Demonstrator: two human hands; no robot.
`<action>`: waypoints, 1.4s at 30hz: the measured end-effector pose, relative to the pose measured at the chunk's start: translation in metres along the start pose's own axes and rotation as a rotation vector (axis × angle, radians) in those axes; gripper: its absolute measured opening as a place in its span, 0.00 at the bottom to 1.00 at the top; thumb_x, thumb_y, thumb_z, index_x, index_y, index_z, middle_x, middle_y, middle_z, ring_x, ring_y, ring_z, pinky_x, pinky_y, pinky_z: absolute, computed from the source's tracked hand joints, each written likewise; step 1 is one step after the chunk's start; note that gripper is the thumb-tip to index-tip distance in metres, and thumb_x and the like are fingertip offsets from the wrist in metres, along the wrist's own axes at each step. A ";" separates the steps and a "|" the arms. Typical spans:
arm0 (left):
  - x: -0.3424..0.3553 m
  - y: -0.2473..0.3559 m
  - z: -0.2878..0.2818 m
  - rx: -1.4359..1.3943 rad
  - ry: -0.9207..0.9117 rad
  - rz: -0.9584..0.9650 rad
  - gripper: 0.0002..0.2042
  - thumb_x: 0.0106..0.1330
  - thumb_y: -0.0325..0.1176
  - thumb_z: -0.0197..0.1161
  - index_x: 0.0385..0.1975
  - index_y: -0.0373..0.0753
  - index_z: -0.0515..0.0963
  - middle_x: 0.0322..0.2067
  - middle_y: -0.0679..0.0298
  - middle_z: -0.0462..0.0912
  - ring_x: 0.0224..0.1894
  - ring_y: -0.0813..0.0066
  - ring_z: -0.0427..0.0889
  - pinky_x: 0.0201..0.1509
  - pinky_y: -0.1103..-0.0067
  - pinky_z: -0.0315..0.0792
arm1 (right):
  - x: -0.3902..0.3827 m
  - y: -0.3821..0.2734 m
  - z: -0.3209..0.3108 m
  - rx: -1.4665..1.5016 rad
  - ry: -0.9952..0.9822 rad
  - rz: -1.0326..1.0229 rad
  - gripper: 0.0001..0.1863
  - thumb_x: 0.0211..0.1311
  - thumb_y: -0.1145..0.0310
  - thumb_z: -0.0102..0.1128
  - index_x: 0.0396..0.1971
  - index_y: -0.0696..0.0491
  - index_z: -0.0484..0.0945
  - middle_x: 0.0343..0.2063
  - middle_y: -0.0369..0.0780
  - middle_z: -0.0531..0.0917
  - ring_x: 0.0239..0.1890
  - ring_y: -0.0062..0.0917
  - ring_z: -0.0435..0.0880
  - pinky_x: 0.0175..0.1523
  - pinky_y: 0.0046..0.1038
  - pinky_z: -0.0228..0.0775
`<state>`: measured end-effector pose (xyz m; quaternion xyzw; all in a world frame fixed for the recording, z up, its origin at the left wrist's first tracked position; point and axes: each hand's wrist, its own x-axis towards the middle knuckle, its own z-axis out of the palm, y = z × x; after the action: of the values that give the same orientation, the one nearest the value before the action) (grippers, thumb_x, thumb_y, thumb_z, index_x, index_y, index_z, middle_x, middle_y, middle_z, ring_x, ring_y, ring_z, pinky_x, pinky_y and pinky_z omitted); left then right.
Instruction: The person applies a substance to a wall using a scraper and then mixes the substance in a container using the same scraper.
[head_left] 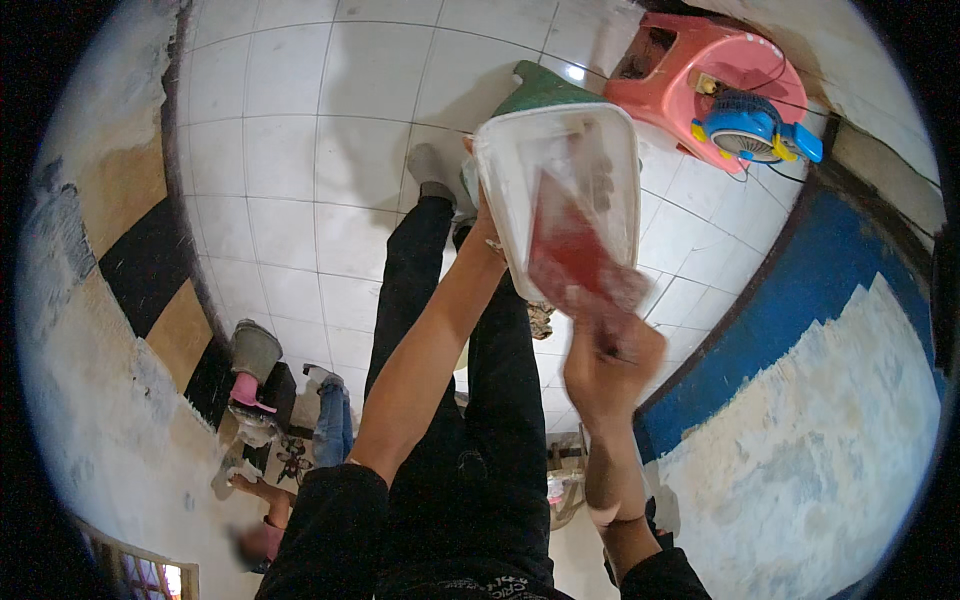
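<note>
A white, rounded-rectangular plastic tub (487, 150) is tilted in front of me, smeared inside with pale paste. My left hand (486, 222) is closed on its left side; most of the fingers are hidden behind it. My right hand (612, 352) is closed around a flat red scraper (575, 238), blurred by motion. The scraper's blade reaches over the tub's opening, its tip inside the rim. Whitish smears cover the part of it near my fingers. A grey mark of paste lies on the tub's inner right side.
A pink plastic stool (680, 75) stands at the far right, with a small blue fan (745, 130) and cables on it. Green material (550, 88) shows behind the tub. Patchy plastered walls (800, 450) flank the tiled floor (290, 170). Another person (265, 510) works at lower left, near a grey bucket (256, 350).
</note>
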<state>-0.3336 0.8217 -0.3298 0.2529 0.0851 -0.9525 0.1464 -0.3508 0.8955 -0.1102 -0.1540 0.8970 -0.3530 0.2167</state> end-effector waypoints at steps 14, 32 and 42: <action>0.004 -0.013 0.001 -0.038 0.011 0.068 0.45 0.55 0.76 0.40 0.63 0.43 0.62 0.60 0.60 0.68 0.59 0.65 0.68 0.65 0.70 0.64 | -0.002 0.005 -0.001 -0.093 0.092 0.074 0.07 0.59 0.78 0.60 0.35 0.65 0.81 0.21 0.38 0.84 0.21 0.10 0.73 0.24 0.16 0.63; -0.014 -0.023 0.020 0.023 0.061 0.089 0.46 0.55 0.77 0.40 0.64 0.43 0.61 0.60 0.61 0.67 0.60 0.66 0.67 0.65 0.71 0.63 | -0.014 0.012 -0.008 -0.029 0.143 0.125 0.07 0.62 0.77 0.58 0.36 0.65 0.80 0.27 0.40 0.85 0.26 0.12 0.77 0.28 0.16 0.67; -0.016 -0.013 0.017 0.024 0.074 0.133 0.46 0.55 0.76 0.40 0.64 0.42 0.61 0.61 0.61 0.67 0.60 0.66 0.67 0.66 0.71 0.62 | -0.025 0.013 0.014 -0.068 0.271 0.134 0.07 0.61 0.76 0.59 0.31 0.66 0.81 0.23 0.38 0.84 0.22 0.12 0.75 0.24 0.17 0.63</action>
<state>-0.3324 0.8339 -0.3065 0.2949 0.0619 -0.9317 0.2030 -0.3241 0.9078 -0.1215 -0.0520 0.9378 -0.3247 0.1113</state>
